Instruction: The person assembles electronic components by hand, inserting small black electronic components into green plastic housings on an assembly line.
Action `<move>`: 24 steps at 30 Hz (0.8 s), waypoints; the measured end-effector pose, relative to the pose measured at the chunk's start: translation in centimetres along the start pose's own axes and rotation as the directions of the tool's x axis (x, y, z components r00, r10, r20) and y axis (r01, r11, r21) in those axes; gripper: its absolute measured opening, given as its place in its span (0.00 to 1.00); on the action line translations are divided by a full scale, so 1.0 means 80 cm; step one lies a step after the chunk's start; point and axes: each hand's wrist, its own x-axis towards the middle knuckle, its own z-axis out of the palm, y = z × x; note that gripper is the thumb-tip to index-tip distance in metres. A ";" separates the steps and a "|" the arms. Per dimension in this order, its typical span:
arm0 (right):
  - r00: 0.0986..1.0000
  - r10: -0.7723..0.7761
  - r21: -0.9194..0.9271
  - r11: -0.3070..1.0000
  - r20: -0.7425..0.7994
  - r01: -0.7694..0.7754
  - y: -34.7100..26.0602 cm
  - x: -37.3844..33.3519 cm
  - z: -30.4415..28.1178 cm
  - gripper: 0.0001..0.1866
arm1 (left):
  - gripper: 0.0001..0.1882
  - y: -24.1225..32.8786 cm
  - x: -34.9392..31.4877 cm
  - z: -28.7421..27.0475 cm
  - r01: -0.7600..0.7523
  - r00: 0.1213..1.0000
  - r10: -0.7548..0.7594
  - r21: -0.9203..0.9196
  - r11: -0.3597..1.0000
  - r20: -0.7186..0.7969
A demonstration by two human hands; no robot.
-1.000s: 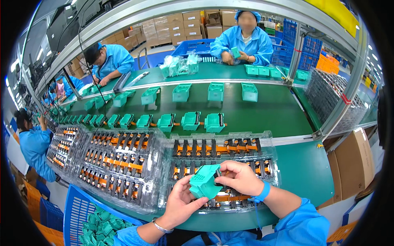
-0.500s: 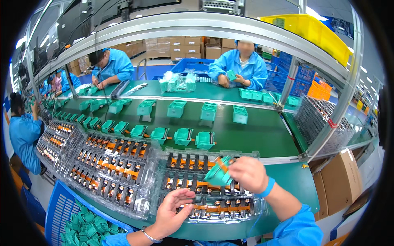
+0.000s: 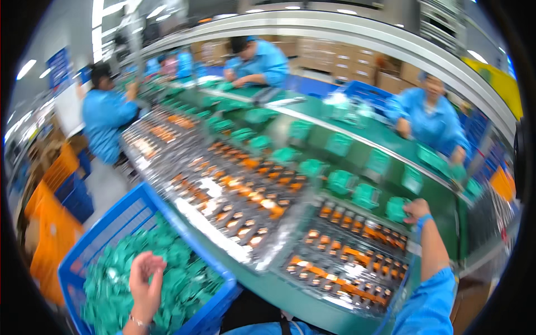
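My right hand (image 3: 416,211) reaches out to the green belt, its fingers closed at the edge of a small green plastic holder (image 3: 397,209) at the near end of a row of like holders. Over a blue basket (image 3: 146,192) at the lower left, my left hand (image 3: 147,276) is empty, fingers loosely curled and thumb apart. Loose green plastic holders (image 3: 184,254) fill the basket. Beside my right forearm lies a clear plastic tray (image 3: 335,268) with rows of small black parts with orange strips. The picture is smeared by motion.
More clear trays (image 3: 245,206) of the same parts lie to the left. Further holders (image 3: 338,144) stand in a second row on the belt (image 3: 357,167). Across it sits a co-worker (image 3: 430,114) in blue; others work further left. A metal frame rail (image 3: 335,30) crosses above.
The view has swung left and down. My right hand has carried a green holder from above the tray to the row on the belt. My left hand has moved from the tray to the basket.
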 end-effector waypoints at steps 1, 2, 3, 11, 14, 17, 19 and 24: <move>1.000 0.025 -0.039 0.999 -0.008 -0.025 -0.004 -0.004 0.001 0.09 | 0.18 -0.008 0.001 -0.020 0.066 0.993 -0.066 0.004 0.998 -0.094; 0.999 -0.021 -0.035 0.999 -0.024 0.021 0.039 0.027 -0.041 0.09 | 0.17 -0.022 0.008 -0.036 0.098 0.987 -0.098 -0.006 0.995 -0.130; 0.995 -0.054 -0.021 0.998 -0.078 0.053 0.044 0.026 -0.035 0.08 | 0.17 -0.037 0.007 -0.056 0.144 0.972 -0.140 0.005 0.990 -0.187; 0.985 -0.112 -0.154 0.984 -0.135 0.091 0.010 0.010 -0.017 0.08 | 0.16 -0.135 0.014 -0.141 0.379 0.923 -0.369 0.417 0.826 -0.108; 0.947 -0.249 -0.283 0.941 -0.204 0.187 0.005 -0.023 -0.049 0.09 | 0.17 -0.134 0.058 -0.103 0.048 0.978 -0.169 0.646 0.761 0.126; 0.862 -0.457 -0.275 0.877 -0.219 0.395 0.002 -0.066 -0.063 0.07 | 0.27 -0.189 0.094 -0.081 -0.031 0.930 -0.187 0.574 0.818 0.316; 0.841 -0.504 -0.294 0.849 -0.196 0.440 0.001 -0.106 -0.076 0.05 | 0.33 -0.226 0.100 -0.057 -0.074 0.882 -0.323 0.777 0.625 0.343; 0.838 -0.535 -0.297 0.822 -0.108 0.486 0.026 -0.209 -0.085 0.03 | 0.49 -0.267 0.103 -0.019 -0.168 0.643 -0.747 0.983 0.077 0.169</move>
